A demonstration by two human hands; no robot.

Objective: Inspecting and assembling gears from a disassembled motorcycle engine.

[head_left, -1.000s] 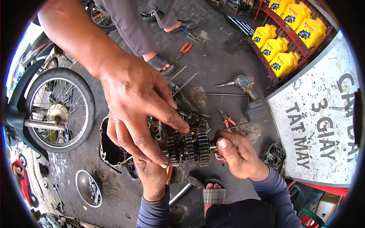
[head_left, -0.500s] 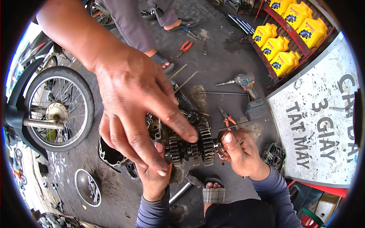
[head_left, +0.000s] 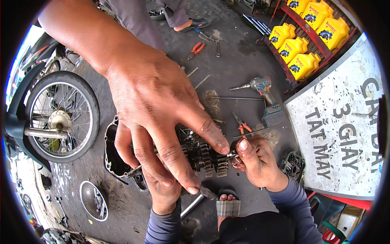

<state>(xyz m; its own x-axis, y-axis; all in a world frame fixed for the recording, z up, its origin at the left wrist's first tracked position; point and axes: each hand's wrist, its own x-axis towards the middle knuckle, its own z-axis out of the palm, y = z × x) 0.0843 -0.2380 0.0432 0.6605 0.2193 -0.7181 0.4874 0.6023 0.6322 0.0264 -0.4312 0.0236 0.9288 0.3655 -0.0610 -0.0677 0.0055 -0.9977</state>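
A gear shaft assembly (head_left: 207, 162) lies crosswise below a co-worker's large hand (head_left: 150, 105), whose spread fingers reach over it, the index fingertip near its right end. My right hand (head_left: 258, 162) is closed on that right end, thumb on top. My left hand (head_left: 163, 193) is at the left end, its fingers hidden under the co-worker's fingers. An open engine case (head_left: 113, 160) sits behind, on the left. Below the gears is a hammer (head_left: 192, 205); beyond my right hand are pliers (head_left: 244, 126) and a cordless impact driver (head_left: 269, 112).
A motorbike wheel (head_left: 61, 122) is at left, a bowl of small parts (head_left: 89, 201) lower left. Pliers (head_left: 197, 49) lie near a person's feet (head_left: 183, 26). Yellow jugs (head_left: 304, 65) fill a red rack; a white signboard (head_left: 321, 93) and metal part (head_left: 293, 164) are right.
The co-worker's hand has slid rightward and down along the gears, covering more of my left hand and the assembly's left side. My right hand has stayed about in place.
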